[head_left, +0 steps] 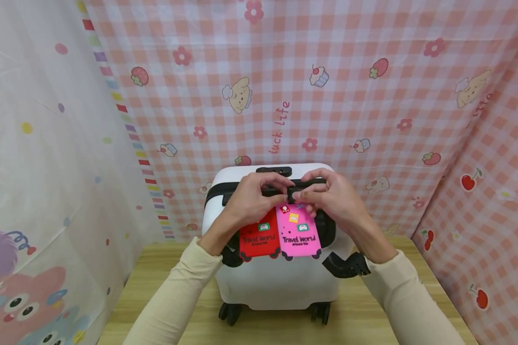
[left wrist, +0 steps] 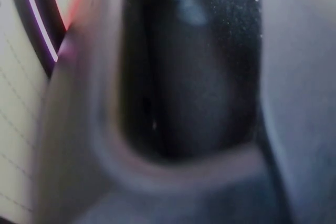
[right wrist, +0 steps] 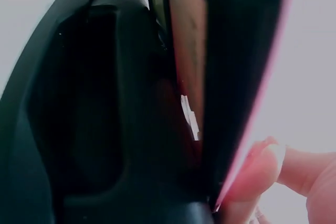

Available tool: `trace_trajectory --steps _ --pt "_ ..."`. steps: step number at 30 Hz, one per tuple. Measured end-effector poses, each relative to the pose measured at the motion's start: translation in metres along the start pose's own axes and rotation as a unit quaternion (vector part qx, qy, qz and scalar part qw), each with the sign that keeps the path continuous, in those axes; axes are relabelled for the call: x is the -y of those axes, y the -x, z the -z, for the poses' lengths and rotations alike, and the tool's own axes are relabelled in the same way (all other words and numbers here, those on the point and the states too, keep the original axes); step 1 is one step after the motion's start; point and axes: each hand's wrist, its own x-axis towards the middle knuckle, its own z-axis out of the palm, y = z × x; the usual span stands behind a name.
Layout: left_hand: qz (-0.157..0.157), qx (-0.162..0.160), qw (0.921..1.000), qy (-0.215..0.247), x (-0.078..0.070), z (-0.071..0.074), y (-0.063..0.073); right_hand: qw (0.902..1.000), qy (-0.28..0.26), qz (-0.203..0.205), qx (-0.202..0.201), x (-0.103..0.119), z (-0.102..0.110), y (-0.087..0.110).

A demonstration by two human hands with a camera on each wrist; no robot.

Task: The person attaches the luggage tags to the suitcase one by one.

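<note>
A white suitcase (head_left: 276, 287) stands upright, with a black band (head_left: 224, 188) across its upper part. On its front hang a red luggage tag (head_left: 259, 247) and, to the right, a pink luggage tag (head_left: 301, 244), both shaped like small suitcases. Above the pink tag, both hands meet at a short black strap (head_left: 291, 193). My left hand (head_left: 254, 196) pinches it from the left, while my right hand (head_left: 334, 196) pinches its other side between thumb and forefinger. Fingertips also show beside the pink tag's edge (right wrist: 260, 98) in the right wrist view.
Black wheels (head_left: 233, 312) support the suitcase on a wood-grain surface (head_left: 172, 287). Behind it hangs a pink checked curtain (head_left: 349, 110), and a dotted white sheet (head_left: 69, 158) hangs at left. A carry handle (head_left: 274, 170) sits on the suitcase top. A blurred dark hollow fills the left wrist view.
</note>
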Motion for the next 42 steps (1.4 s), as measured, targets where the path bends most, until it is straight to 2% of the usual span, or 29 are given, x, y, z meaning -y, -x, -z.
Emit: trace_trajectory --steps 5,16,25,33,42 --pt "-0.002 0.007 1.0000 0.002 0.001 0.002 0.001 0.9993 0.026 -0.028 0.006 0.005 -0.001 -0.004" --pt "-0.032 0.055 0.9979 0.010 0.003 0.007 0.000 0.9986 0.025 -0.042 0.018 0.006 0.000 -0.005" --pt "0.006 0.030 0.9991 0.028 0.001 0.005 0.002 0.9991 0.014 -0.020 0.034 -0.001 0.003 -0.003" --pt "0.020 0.017 0.9994 0.022 -0.001 0.003 -0.001 0.9984 0.011 -0.002 0.055 -0.003 0.008 0.000" --pt "0.013 -0.006 0.9999 0.009 -0.002 -0.003 -0.003 0.9994 0.019 0.018 0.022 -0.006 0.001 -0.001"
